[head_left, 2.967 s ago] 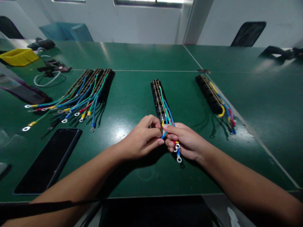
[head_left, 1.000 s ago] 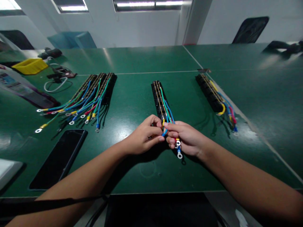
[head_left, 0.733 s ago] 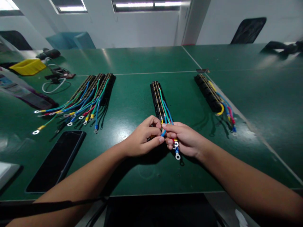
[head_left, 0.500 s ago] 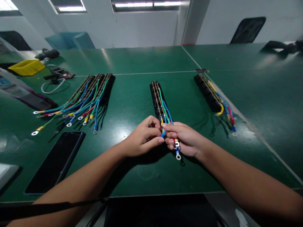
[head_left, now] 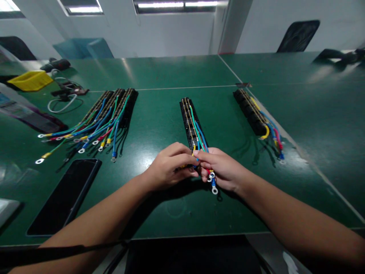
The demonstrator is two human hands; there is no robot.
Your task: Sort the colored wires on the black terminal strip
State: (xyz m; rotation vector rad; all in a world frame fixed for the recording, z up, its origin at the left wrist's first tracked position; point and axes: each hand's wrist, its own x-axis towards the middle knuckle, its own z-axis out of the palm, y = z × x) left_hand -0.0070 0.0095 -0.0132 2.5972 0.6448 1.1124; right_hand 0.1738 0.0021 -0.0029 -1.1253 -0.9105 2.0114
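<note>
A black terminal strip (head_left: pixel 186 118) with brass-coloured rails lies on the green table, its near end running toward my hands. Green, blue, red and yellow wires come off it. My right hand (head_left: pixel 224 167) is closed round the wire bundle (head_left: pixel 202 139), thumb on top, and ring terminals (head_left: pixel 214 189) stick out below its fingers. At the bundle's left side my left hand (head_left: pixel 171 165) is closed, fingertips on a wire of the bundle. A bit of yellow shows under its fingers; the wire's end is mostly hidden.
To the left lie several wired terminal strips (head_left: pixel 121 108) side by side, with a phone (head_left: pixel 65 196) nearer me. Another wired strip (head_left: pixel 249 112) lies to the right. A yellow bin (head_left: pixel 31 80) and a white cable (head_left: pixel 62 108) are at the far left.
My left fingers have curled over, so the blue wire end that showed between them is now hidden. My right hand keeps its hold, and the terminals below it have shifted slightly.
</note>
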